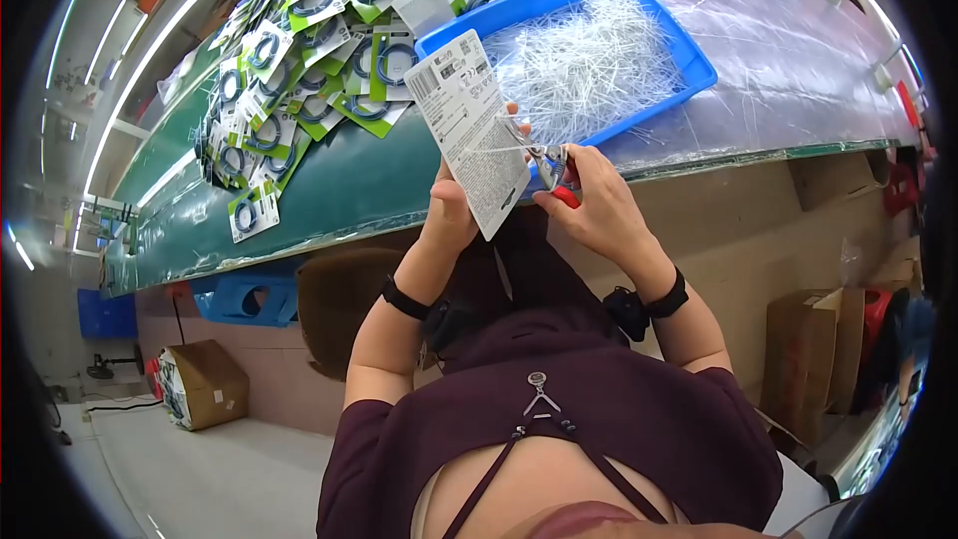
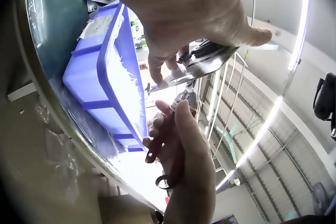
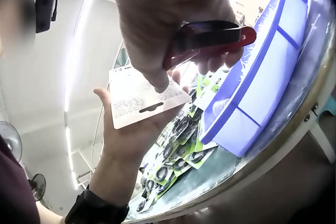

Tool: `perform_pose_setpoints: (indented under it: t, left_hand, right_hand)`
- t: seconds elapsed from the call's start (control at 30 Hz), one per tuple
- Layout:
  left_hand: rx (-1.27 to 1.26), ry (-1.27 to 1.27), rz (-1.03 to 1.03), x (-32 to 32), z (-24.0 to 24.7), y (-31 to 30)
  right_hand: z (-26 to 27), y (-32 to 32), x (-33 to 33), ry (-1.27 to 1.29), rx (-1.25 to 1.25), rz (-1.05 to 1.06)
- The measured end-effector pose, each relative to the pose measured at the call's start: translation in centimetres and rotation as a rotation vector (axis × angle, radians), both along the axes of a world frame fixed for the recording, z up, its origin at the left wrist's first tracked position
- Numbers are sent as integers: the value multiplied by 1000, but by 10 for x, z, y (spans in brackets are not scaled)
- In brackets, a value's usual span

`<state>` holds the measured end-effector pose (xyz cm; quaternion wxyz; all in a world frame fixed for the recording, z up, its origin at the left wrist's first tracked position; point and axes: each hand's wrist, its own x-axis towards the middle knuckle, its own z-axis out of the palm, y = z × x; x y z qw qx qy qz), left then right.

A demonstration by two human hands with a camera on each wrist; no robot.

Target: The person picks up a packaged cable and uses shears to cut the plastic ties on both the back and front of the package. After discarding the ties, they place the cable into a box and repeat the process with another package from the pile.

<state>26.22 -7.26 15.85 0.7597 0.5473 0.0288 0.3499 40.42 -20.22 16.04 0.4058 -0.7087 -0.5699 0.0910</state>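
My left hand (image 1: 449, 212) holds a packaged card (image 1: 461, 125) upright, its printed back toward me and a hanger slot at the lower end. A thin white strip (image 1: 489, 150) runs across the card toward the right hand. In my right hand (image 1: 607, 208) is a pair of cutting pliers (image 1: 567, 197) with red handles and a metal head. The pliers' head sits right at the card's right edge. From the left wrist view, the red handle (image 2: 164, 141) shows in the palm, and the package's clear plastic front (image 2: 202, 66) faces the camera.
A blue tray (image 1: 707, 76) with a heap of thin white plastic strips (image 1: 599, 60) stands behind the hands. To its left, many carded packages with coiled dark cables (image 1: 309, 70) lie piled on the green tabletop (image 1: 329, 190). Cardboard boxes (image 1: 803, 349) stand beneath at right.
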Motion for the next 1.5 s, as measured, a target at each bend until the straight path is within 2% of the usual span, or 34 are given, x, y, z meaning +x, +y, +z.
perform_pose_setpoints:
  t: [0.4,0.53,0.63,0.77,0.93,1.03,1.33,1.5]
  left_hand:
    - [-11,-51,-42,15,-8,-1]
    - [-18,18,25,27,-7,1]
    - [15,131,124,39,-14,11]
    - [-132,84,42,48,-17,20]
    - [-180,37,-64,49,-22,26]
    - [7,116,104,48,-17,12]
    - [-24,102,32,48,-26,7]
    - [-141,24,-94,47,-32,7]
  right_hand:
    - [-4,9,7,-45,20,-99]
    - [-5,20,13,-152,48,-139]
    - [-4,29,24,22,-211,-85]
    - [-10,39,42,220,-283,15]
    - [-5,36,39,127,-76,-39]
    - [7,35,39,-73,77,-152]
    - [13,39,37,93,-42,-49]
    - [14,38,39,129,-77,-16]
